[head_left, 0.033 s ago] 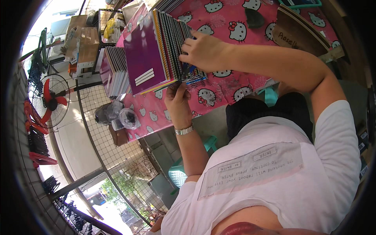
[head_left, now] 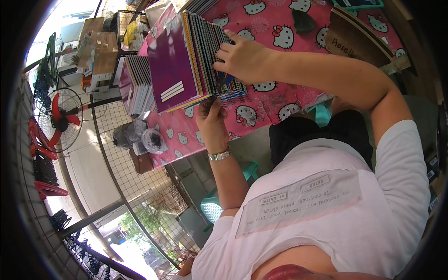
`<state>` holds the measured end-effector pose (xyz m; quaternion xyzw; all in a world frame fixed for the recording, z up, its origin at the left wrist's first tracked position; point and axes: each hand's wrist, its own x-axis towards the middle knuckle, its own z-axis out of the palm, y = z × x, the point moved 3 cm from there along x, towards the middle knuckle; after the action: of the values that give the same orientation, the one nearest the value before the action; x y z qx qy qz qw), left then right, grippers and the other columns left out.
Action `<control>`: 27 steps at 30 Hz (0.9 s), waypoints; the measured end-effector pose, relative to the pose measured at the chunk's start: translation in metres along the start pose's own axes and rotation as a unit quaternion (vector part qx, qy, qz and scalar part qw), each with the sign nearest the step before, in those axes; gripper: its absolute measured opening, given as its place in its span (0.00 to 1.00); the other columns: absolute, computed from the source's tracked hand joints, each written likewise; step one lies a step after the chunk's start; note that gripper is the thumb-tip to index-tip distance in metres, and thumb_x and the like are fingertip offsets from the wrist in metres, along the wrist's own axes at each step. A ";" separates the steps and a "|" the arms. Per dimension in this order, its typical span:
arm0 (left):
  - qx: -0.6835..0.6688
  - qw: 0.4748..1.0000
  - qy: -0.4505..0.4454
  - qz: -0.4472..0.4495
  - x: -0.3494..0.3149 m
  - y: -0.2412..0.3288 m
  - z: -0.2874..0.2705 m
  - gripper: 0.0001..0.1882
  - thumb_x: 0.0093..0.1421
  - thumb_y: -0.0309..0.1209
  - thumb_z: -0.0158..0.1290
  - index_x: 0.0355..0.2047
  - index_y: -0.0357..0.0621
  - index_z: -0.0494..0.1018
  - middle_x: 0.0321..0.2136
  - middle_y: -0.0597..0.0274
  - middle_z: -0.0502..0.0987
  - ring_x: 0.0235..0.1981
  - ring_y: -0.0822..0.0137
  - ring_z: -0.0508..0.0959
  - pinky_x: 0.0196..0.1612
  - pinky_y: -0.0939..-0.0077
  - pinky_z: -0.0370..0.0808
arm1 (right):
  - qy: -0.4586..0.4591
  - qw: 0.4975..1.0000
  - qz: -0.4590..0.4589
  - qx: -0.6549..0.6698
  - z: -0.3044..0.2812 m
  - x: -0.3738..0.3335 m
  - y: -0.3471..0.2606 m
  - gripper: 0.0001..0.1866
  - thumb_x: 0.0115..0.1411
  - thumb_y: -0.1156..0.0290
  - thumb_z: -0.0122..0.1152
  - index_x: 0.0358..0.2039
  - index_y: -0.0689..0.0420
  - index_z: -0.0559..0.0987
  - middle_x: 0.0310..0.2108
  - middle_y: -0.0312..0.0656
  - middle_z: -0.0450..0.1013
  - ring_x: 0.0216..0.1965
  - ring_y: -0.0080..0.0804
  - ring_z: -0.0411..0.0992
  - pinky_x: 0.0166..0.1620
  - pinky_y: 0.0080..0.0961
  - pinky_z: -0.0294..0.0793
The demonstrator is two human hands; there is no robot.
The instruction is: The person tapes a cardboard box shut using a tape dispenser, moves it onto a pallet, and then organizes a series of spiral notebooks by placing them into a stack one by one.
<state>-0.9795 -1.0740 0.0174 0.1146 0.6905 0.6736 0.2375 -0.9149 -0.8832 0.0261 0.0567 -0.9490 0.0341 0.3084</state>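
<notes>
Notebook stack (head_left: 196, 60): stands on edge on the pink patterned tablecloth (head_left: 280, 28), long axis running 11 to 5 o'clock.
Right hand (head_left: 242, 58): at the stack's 3 o'clock side, fingers curled into the page edges, parting them.
Left hand (head_left: 212, 121): at 6 o'clock below the stack, fingertips pinching its bottom corner; the nearer hand.
Second pile (head_left: 135, 84): just beside at 9 o'clock.
Dark lump (head_left: 303, 21): well apart, at 2 o'clock.

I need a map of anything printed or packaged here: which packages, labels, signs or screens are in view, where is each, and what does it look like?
Cardboard boxes: brown, stacked at upper left beyond the table.
White label: two slanted bars on the purple notebook cover, left of the right hand.
Brown board: handwritten on, upper right on the pink cartoon-cat tablecloth.
Shirt print: pale panel with small text.
No screens.
</notes>
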 end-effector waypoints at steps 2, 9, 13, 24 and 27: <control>-0.002 1.000 0.006 0.001 -0.001 0.001 0.000 0.08 0.56 0.22 0.58 0.36 0.37 0.72 0.26 0.64 0.74 0.21 0.75 0.70 0.25 0.80 0.66 | 0.038 0.999 0.003 -0.020 0.000 -0.002 0.004 0.07 0.52 0.70 0.56 0.33 0.52 0.78 0.34 0.38 0.75 0.42 0.32 0.73 0.49 0.36 0.70; 0.005 1.000 -0.001 -0.001 0.000 -0.001 -0.004 0.09 0.56 0.22 0.58 0.37 0.35 0.72 0.29 0.62 0.75 0.22 0.74 0.71 0.26 0.80 0.67 | -0.157 0.988 -0.001 0.010 -0.001 0.013 -0.004 0.06 0.53 0.69 0.56 0.31 0.52 0.78 0.27 0.36 0.75 0.35 0.34 0.75 0.45 0.31 0.71; 0.010 1.000 -0.001 -0.006 -0.001 -0.001 -0.008 0.09 0.57 0.21 0.56 0.38 0.35 0.71 0.29 0.62 0.75 0.22 0.73 0.71 0.26 0.79 0.67 | -0.110 0.993 0.018 0.027 0.005 0.003 0.003 0.05 0.53 0.70 0.55 0.30 0.52 0.78 0.25 0.35 0.74 0.33 0.34 0.75 0.44 0.31 0.72; 0.019 1.000 -0.005 -0.015 -0.002 -0.008 -0.001 0.05 0.58 0.24 0.56 0.32 0.39 0.71 0.23 0.66 0.72 0.20 0.72 0.70 0.25 0.80 0.65 | -0.094 0.995 -0.021 0.001 0.007 0.006 -0.009 0.05 0.54 0.70 0.54 0.27 0.53 0.78 0.25 0.35 0.74 0.37 0.35 0.75 0.45 0.33 0.72; 0.049 0.999 0.005 -0.001 -0.003 -0.007 -0.001 0.05 0.58 0.24 0.56 0.32 0.39 0.71 0.22 0.66 0.72 0.20 0.72 0.71 0.26 0.80 0.65 | -0.187 0.981 0.020 0.037 0.008 0.007 -0.007 0.05 0.54 0.70 0.54 0.27 0.53 0.78 0.25 0.36 0.74 0.37 0.35 0.75 0.46 0.34 0.72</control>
<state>-0.9764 -1.0765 0.0114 0.1221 0.7236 0.6396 0.2291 -0.9245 -0.8916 0.0241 0.0547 -0.9889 0.0638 0.1225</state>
